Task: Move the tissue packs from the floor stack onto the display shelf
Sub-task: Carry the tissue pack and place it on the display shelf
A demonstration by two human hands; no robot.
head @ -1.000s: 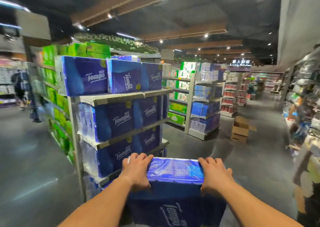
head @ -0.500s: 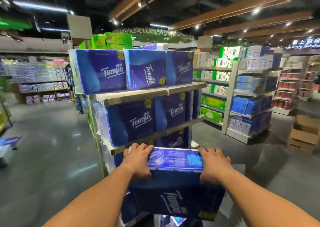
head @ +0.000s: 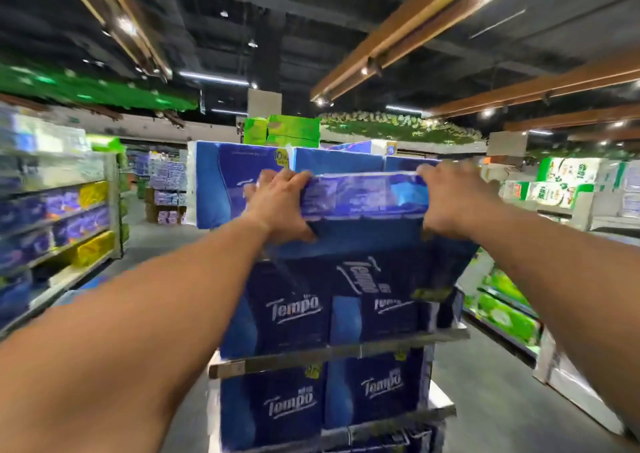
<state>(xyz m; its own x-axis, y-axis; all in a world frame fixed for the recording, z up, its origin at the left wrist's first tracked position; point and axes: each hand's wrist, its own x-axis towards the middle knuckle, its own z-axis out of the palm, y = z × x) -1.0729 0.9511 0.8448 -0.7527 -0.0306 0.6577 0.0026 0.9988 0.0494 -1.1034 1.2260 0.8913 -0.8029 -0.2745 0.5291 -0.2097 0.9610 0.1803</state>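
A large blue Tempo tissue pack (head: 363, 224) is held up at chest height in front of me. My left hand (head: 277, 207) grips its left end and my right hand (head: 450, 203) grips its right end. Straight ahead stands the display shelf (head: 332, 352), its metal tiers filled with matching blue Tempo packs (head: 291, 314). More blue packs (head: 225, 182) sit on its top tier, level with the held pack and just behind it. The floor stack is out of view.
Green boxes (head: 280, 130) rest above the top-tier packs. A long shelving run (head: 59, 217) with purple and yellow goods lines the left aisle. Shelves with green packs (head: 505, 297) stand to the right. Grey floor (head: 485, 383) lies on both sides.
Both hands have raised the pack from waist height to the level of the top tier. The shelf is now closer and centred in front of me.
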